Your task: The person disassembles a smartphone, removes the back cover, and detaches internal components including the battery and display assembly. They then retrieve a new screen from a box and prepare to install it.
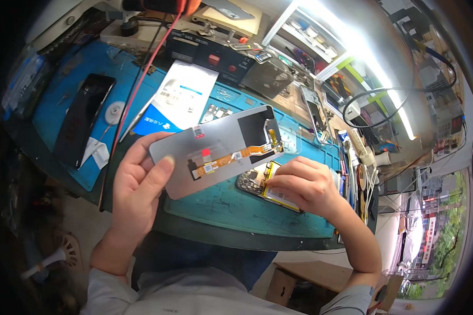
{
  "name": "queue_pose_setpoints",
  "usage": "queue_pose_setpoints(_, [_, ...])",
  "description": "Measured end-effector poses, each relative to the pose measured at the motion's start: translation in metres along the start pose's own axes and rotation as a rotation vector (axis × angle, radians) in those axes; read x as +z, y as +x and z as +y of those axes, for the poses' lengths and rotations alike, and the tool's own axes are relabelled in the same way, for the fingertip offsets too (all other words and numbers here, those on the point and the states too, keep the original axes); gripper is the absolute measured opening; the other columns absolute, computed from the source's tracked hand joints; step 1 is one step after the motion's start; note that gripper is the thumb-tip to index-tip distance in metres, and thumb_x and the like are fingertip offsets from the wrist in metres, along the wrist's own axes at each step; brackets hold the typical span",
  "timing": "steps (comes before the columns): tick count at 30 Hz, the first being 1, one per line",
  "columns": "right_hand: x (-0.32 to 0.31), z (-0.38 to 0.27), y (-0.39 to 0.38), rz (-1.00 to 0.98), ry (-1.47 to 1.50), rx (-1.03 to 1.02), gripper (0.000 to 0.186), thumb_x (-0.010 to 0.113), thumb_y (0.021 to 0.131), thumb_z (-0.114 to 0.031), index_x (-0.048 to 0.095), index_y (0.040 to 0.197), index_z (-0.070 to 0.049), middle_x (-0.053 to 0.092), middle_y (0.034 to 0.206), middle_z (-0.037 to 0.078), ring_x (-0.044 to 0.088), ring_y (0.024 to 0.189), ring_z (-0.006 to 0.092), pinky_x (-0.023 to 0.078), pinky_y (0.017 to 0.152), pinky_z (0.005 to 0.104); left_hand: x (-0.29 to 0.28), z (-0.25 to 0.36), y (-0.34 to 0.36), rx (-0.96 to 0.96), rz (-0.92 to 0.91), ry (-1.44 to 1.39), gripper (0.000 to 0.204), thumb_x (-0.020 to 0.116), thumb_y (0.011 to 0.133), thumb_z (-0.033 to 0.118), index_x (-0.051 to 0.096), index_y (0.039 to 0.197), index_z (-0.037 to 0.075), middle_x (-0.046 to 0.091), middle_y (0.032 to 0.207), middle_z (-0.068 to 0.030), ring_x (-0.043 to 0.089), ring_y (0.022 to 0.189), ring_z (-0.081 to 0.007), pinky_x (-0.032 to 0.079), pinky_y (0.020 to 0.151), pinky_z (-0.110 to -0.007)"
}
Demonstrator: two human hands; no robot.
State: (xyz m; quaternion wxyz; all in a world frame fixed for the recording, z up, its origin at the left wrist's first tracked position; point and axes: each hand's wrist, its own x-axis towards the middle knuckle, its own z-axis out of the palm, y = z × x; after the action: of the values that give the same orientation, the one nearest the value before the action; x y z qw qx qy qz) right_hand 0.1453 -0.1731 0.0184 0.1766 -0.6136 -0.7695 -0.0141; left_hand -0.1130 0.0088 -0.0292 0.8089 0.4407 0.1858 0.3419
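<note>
My left hand (138, 184) grips one end of a phone screen (223, 144), thumb on top. The screen's grey back faces up, with an orange flex cable (228, 161) along it and a black patch near the far right end. Below that end, my right hand (306, 184) is closed with its fingertips pinched together; anything between them is too small or hidden to tell. Under the right hand lies an opened phone body (253, 181) with a bare circuit board and a yellow-edged battery (275, 195), partly covered by the fingers.
A dark phone (86, 118) lies on the blue mat (194, 212) at left, beside a round white disc (114, 112). Behind the screen are a white and blue package (181, 94) and a black box (202, 55). Red and black cables hang across the left; several tools (360, 189) stand at right.
</note>
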Motion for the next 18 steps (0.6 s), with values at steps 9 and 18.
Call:
queue_pose_setpoints(9, [0.011, -0.033, 0.008, 0.069, -0.048, 0.227, 0.012, 0.079, 0.077, -0.007, 0.07, 0.086, -0.01, 0.064, 0.082, 0.003, 0.061, 0.071, 0.0205, 0.052, 0.061, 0.0322, 0.0, 0.002, 0.001, 0.002, -0.001, 0.024, 0.04, 0.06, 0.102, 0.011, 0.049, 0.137, -0.005, 0.067, 0.121, -0.0161, 0.064, 0.113, -0.0157, 0.048, 0.101, -0.031])
queue_pose_setpoints(18, [0.01, -0.037, 0.01, 0.037, -0.028, 0.288, 0.011, 0.078, 0.078, -0.008, 0.068, 0.081, -0.007, 0.062, 0.079, 0.004, 0.063, 0.072, 0.0222, 0.053, 0.062, 0.0349, -0.002, 0.001, 0.001, 0.002, -0.028, 0.005, 0.041, 0.06, 0.102, 0.012, 0.048, 0.137, -0.005, 0.067, 0.122, -0.0161, 0.063, 0.113, -0.0155, 0.048, 0.101, -0.03])
